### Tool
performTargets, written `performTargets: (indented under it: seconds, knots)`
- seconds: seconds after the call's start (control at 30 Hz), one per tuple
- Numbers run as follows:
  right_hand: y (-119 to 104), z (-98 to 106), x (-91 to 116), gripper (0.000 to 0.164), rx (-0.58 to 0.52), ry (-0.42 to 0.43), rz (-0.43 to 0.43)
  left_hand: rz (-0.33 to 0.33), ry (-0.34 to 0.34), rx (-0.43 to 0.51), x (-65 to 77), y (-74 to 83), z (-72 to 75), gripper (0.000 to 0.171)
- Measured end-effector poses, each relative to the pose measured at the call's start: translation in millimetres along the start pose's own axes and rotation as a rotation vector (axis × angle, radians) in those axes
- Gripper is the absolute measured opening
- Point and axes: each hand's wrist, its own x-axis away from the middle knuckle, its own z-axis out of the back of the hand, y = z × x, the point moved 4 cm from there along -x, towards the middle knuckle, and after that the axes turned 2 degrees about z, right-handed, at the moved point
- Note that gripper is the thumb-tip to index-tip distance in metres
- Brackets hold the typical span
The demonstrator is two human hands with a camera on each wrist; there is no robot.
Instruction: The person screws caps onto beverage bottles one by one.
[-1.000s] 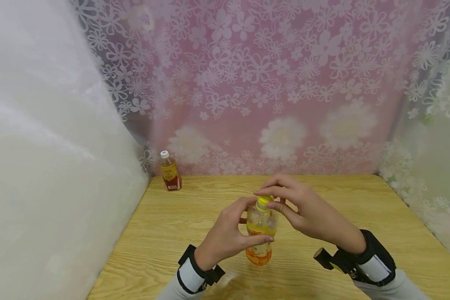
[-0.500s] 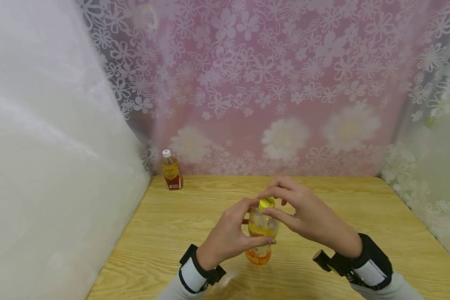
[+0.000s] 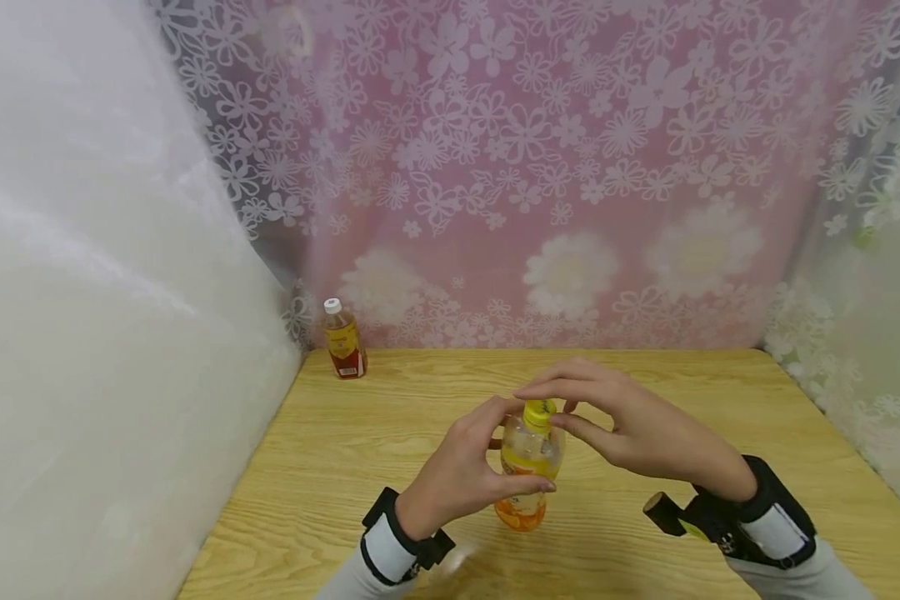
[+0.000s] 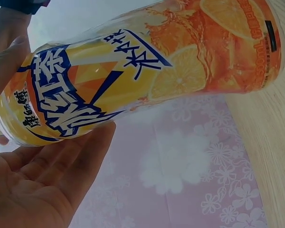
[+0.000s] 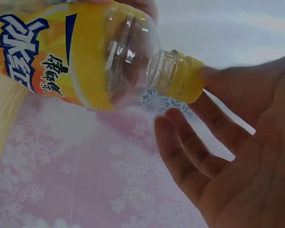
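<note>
In the head view my left hand [image 3: 461, 467] grips the upper body of a clear plastic iced tea bottle [image 3: 523, 510], thumb across its near side. The bottle has a yellow and orange label with orange slices [image 4: 178, 78]. Above it, my right hand [image 3: 630, 421] pinches the yellow bottle cap [image 3: 537, 412] between thumb and index finger. The right wrist view has the cap [image 5: 189, 78] seated on the neck, with the other right fingers [image 5: 173, 147] held away from it. Whether the bottle's base touches the table cannot be told.
A second bottle [image 3: 344, 346] with a white cap and reddish-brown drink stands at the table's back left corner. The wooden table [image 3: 330, 467] meets a pink floral curtain [image 3: 450, 275] behind and pale sheets on both sides.
My right hand has shifted slightly right, and its thumb has moved from the cap's near side to its right side. The bottle has moved slightly right; the left hand keeps its grip.
</note>
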Motion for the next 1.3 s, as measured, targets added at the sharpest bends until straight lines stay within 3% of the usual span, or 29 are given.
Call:
performTargets:
  seconds: [0.1, 0.17, 0.3, 0.4, 0.57, 0.73, 0.9, 1.0, 1.13, 1.2, 1.3]
  knots:
    - [-1.1, -3.4, -2.7, 0.039, 0.075, 0.054, -0.011, -0.005, 0.002, -0.010, 0.8, 0.1, 0.0, 0.075]
    - [-0.5, -8.8, -3.5, 0.026, 0.176, 0.105, -0.089, -0.008, 0.000, -0.013, 1.1, 0.1, -0.6, 0.075]
    - [0.5, -20.4, -3.6, 0.038, 0.337, 0.125, -0.220, -0.006, -0.003, -0.006, 1.5, -0.1, -1.9, 0.074]
    - [1.6, -20.5, -1.0, 0.050, 0.249, 0.073, -0.224, 0.002, -0.007, 0.008, 1.6, -0.3, -2.6, 0.073]
    - [1.9, -3.3, 5.0, 0.050, 0.038, 0.018, -0.140, 0.005, -0.010, 0.009, 1.6, -0.7, -2.2, 0.073]
    - [0.5, 9.4, 4.7, 0.057, 0.051, -0.011, -0.002, -0.003, -0.009, 0.007, 2.0, -1.5, -1.5, 0.074]
    - [0.7, 9.5, 2.6, 0.051, 0.049, -0.014, 0.045, -0.004, -0.009, 0.015, 2.0, -2.1, -2.7, 0.077]
    - [0.2, 5.8, 1.3, 0.041, 0.070, 0.016, 0.004, -0.004, -0.015, 0.019, 1.8, -2.2, -4.4, 0.076]
    - [-2.3, -2.4, -1.7, 0.021, 0.234, 0.062, -0.152, -0.003, -0.016, 0.001, 2.4, -2.8, -6.4, 0.074]
    - [-3.6, -5.9, -2.4, 0.024, 0.304, 0.058, -0.224, -0.005, -0.012, -0.015, 2.9, -2.6, -6.7, 0.074]
    - [-5.0, -7.7, -0.6, 0.028, 0.273, 0.015, -0.239, -0.008, -0.015, -0.014, 3.3, -1.8, -6.9, 0.074]
